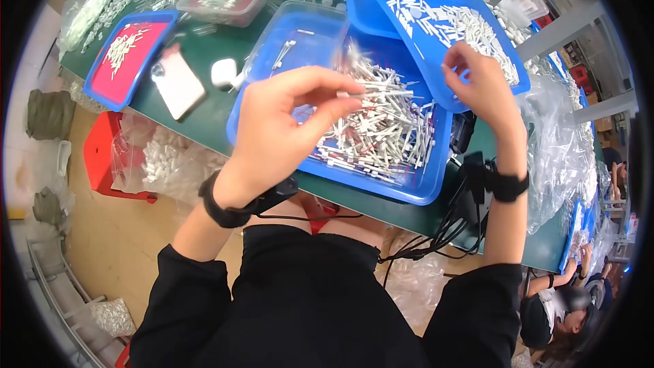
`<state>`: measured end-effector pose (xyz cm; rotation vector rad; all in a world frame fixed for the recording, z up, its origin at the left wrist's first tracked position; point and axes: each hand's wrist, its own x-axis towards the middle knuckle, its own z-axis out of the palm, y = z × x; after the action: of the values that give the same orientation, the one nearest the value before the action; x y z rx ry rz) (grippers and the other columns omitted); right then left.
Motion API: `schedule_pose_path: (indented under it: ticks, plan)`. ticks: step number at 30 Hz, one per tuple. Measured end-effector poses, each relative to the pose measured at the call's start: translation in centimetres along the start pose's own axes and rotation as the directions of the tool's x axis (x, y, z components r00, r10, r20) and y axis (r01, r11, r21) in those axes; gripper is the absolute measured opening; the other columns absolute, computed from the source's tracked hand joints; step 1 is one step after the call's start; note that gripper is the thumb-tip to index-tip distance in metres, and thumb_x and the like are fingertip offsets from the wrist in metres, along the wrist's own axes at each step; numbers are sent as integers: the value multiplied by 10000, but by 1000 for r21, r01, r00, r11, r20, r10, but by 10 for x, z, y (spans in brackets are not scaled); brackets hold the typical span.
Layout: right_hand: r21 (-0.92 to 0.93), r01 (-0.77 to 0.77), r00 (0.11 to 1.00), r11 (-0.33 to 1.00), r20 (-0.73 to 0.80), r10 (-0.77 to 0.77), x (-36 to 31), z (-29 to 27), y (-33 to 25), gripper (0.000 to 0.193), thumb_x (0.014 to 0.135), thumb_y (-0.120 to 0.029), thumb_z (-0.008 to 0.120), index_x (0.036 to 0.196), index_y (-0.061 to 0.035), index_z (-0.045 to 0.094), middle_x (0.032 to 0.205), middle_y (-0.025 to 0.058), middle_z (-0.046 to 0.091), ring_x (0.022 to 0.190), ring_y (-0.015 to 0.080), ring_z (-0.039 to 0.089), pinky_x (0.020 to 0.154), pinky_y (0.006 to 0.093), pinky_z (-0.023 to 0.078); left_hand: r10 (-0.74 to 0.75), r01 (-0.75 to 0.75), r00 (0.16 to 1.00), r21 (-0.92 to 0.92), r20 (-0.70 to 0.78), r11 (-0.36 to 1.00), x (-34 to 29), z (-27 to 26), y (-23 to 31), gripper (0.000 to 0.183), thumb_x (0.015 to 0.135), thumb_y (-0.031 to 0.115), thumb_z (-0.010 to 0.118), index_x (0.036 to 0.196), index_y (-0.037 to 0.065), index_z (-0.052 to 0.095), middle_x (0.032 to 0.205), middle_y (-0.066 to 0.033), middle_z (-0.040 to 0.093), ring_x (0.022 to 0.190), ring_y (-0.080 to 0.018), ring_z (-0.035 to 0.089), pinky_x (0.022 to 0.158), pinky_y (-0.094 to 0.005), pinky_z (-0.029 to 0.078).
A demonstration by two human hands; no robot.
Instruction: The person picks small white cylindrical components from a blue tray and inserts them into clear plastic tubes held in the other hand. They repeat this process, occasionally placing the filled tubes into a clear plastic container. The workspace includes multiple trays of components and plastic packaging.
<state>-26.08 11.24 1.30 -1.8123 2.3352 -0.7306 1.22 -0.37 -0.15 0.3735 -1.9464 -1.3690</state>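
Note:
My left hand (276, 123) is over the large blue bin (409, 194), its thumb and forefinger pinched together. Whatever is between those fingertips is too small to make out against the heap of thin white sticks (381, 129), some with red parts. Above the blue tray (443, 99) at the right, my right hand (485, 85) is loosely curled. Its thumb and forefinger tips look slightly apart, with nothing visible between them. That tray overlaps the bin's far right side and carries many short white pieces (470, 27).
A clear plastic tub (255, 10) and a blue-rimmed red tray (139, 54) of white sticks sit far left. A phone (178, 85) and white earbud case (223, 72) lie left of the bin. Black cables (470, 218) hang by my right forearm. Other people work at far right.

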Motion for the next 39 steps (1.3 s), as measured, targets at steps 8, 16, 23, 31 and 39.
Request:
schedule_pose_path:
  ticks: [8,16,23,31,39]
  plan:
    - [832,-26,999,554,-5,54,-69,5,-96,147,878,37,612,1015,54,664,871,120,695,769,139,668,643,224,517,316,-310,949,215,8,926,-11,1,17,156,772,-104,679,898,-20,715,820,-112,698,693,-154,654,599,-237,499]
    - [883,-96,991,459,41,128,-87,5,-100,139,867,56,611,991,72,673,867,145,699,783,168,682,652,246,534,403,-411,911,304,93,859,-19,7,19,228,733,-102,683,928,6,728,822,-110,696,712,-188,675,602,-265,529]
    - [521,31,985,853,-163,64,-87,22,-117,100,818,-18,703,909,-9,663,805,87,693,671,165,655,612,270,515,469,-482,875,320,122,816,-21,18,18,169,714,-60,732,871,-4,708,804,-93,691,676,-193,676,594,-259,536]
    - [240,235,923,942,-360,-139,-85,37,-112,137,761,17,723,866,-31,649,763,79,665,660,216,646,588,296,500,333,-331,941,373,61,867,-26,19,13,147,709,29,791,819,15,695,713,-74,678,600,-187,656,543,-263,502]
    - [571,63,994,819,-111,1,-89,35,-112,265,799,-31,730,1053,-37,655,863,87,720,807,178,713,703,258,531,538,-561,827,322,165,763,-24,14,8,186,675,20,800,832,-4,703,716,-91,668,614,-218,648,542,-291,504]
